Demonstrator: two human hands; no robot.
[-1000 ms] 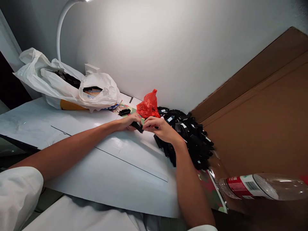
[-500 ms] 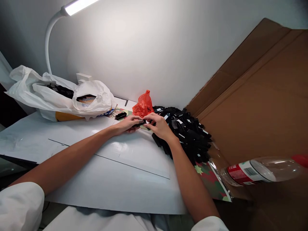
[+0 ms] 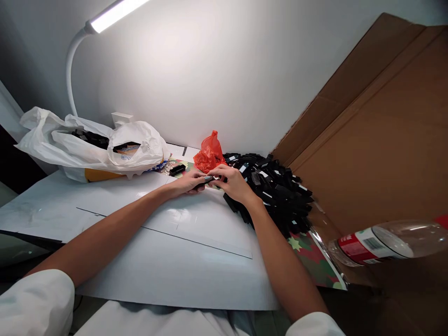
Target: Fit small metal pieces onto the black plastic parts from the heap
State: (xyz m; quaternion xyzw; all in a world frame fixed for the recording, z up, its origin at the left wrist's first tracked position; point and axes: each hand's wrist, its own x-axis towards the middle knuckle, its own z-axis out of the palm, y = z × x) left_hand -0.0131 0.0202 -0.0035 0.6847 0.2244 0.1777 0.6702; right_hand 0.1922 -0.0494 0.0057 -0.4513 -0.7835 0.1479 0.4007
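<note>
My left hand [image 3: 187,182] and my right hand [image 3: 234,183] meet over the white board [image 3: 168,233], fingers pinched together on one small black part [image 3: 207,180] with a pale end. A large heap of similar black parts [image 3: 276,196] with white labels lies just right of my right hand, against the cardboard. A single black part [image 3: 177,169] rests apart, behind my left hand.
A red plastic bag [image 3: 209,154] sits behind my hands. A white plastic bag [image 3: 94,144] holding more black parts lies at the far left under a white desk lamp [image 3: 105,18]. A cardboard sheet [image 3: 378,140] leans on the right, a clear bottle [image 3: 388,242] lying before it.
The view has tilted so the lamp head shows. My hands stay together on the small part, which has turned so its pale end shows.
</note>
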